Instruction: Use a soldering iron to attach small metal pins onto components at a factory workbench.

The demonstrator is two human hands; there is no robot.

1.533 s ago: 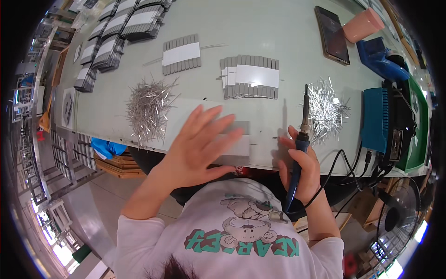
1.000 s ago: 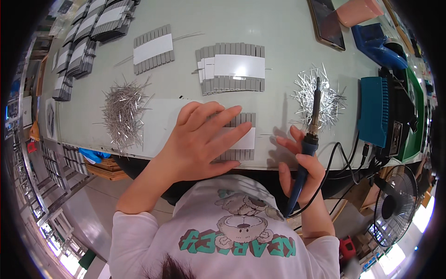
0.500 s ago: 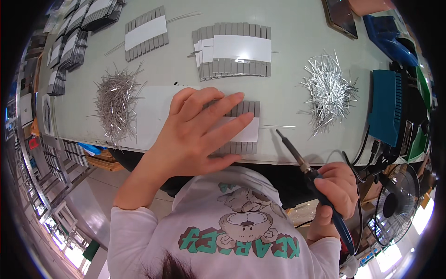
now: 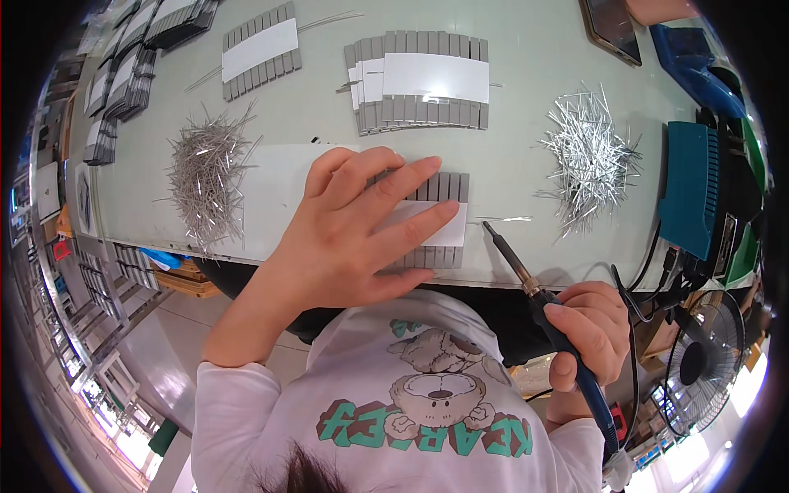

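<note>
A taped strip of grey cells [image 4: 444, 220] lies flat at the table edge; soldering iron [image 4: 526, 275] tilted beside it.

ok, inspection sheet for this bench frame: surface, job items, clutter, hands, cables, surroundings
Surface: pale green bench, white sheet lying on it.
Job's things: taped row of grey strips at the front edge; soldering iron, tip just right of that row.
Clutter: two piles of metal pins; two more taped rows; stacked rows far left; phone.
Grippers: left hand flat on the front row; right hand grips the iron's blue handle.
Cables: black leads off the right edge.
Surroundings: teal soldering station, fan, racks.
</note>
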